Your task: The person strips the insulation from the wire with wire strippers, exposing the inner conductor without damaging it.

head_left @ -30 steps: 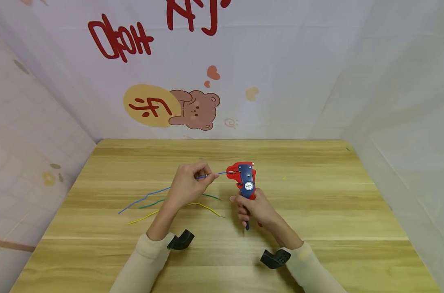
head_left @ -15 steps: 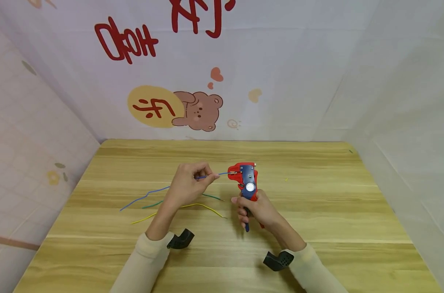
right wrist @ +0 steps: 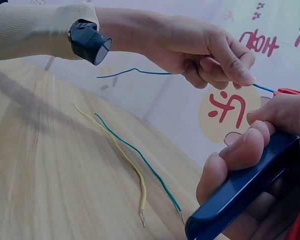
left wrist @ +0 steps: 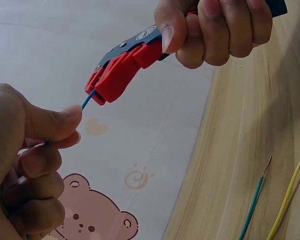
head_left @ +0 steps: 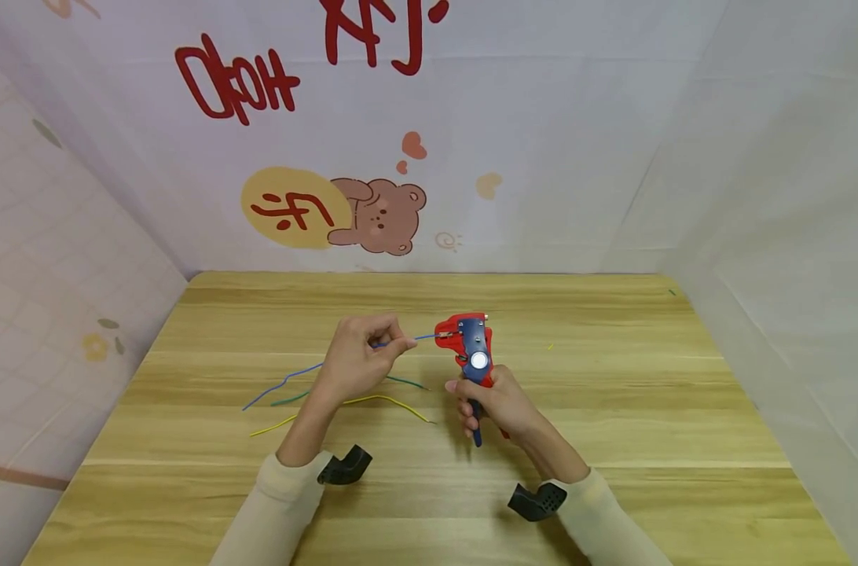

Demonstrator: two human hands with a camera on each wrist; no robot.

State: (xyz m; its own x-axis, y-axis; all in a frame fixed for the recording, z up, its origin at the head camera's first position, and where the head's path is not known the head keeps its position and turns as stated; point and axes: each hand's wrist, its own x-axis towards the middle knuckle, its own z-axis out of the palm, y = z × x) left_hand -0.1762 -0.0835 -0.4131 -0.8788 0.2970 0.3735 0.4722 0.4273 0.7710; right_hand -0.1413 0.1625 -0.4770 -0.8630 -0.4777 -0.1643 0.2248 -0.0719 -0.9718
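My left hand (head_left: pixel 361 354) pinches a blue wire (head_left: pixel 426 337) between thumb and forefinger, a short way from its right end. That end runs into the red jaws of a wire stripper (head_left: pixel 475 346), where the tip is hidden. The rest of the wire trails out left behind the hand, raised off the table in the right wrist view. My right hand (head_left: pixel 496 401) grips the stripper's handles, one of them a blue handle (right wrist: pixel 245 185), with the tool's head upward. On the table below lie a green wire (right wrist: pixel 145 159) and a yellow wire (right wrist: pixel 125 155), each showing bare copper at one end.
The wooden table (head_left: pixel 613 440) meets a printed cloth wall (head_left: pixel 556 157) at the back, with more cloth at both sides. A tiny yellow scrap (head_left: pixel 551 346) lies right of the stripper, and a green scrap (head_left: pixel 672 292) near the far right corner.
The blue wire's free left end has shifted slightly right relative to the table. Both hands keep their holds, and the wire's other end stays in the stripper. The head view sways a little.
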